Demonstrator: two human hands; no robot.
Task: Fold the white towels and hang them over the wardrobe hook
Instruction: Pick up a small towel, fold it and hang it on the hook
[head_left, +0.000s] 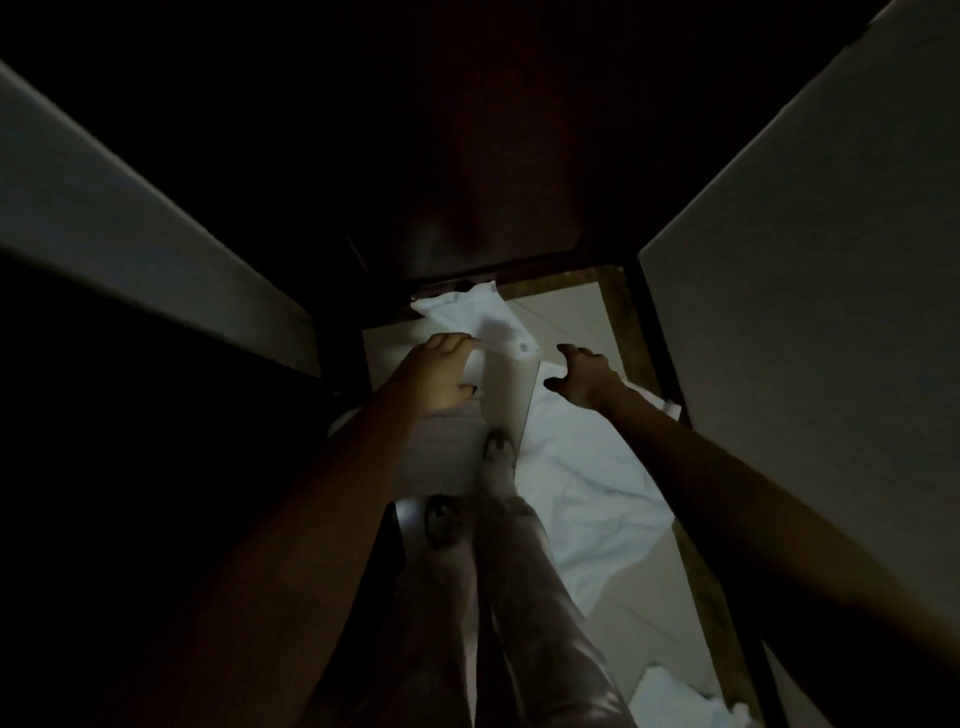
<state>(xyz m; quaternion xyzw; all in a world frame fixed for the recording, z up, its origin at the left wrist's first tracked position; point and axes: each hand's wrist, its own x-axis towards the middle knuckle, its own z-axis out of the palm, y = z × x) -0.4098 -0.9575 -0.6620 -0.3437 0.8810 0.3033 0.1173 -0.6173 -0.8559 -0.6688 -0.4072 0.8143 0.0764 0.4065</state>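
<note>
A white towel (467, 312) hangs bunched at the lower edge of the dark wardrobe (467, 218), and a folded strip of it drops straight down between my hands. My left hand (441, 369) grips the towel's left edge, fingers curled over the cloth. Just right of the strip is my right hand (582, 374), its fingers and thumb bent like a claw around a bit of white cloth; the dim light hides whether it holds it. A second white towel (587, 488) lies crumpled on the floor below my right arm. The hook itself cannot be made out.
The scene is very dark. Pale panels (805, 260) flank the wardrobe on both sides. My legs and sandalled feet (498, 452) stand on a light tiled floor. More white cloth (670, 696) lies at the bottom edge.
</note>
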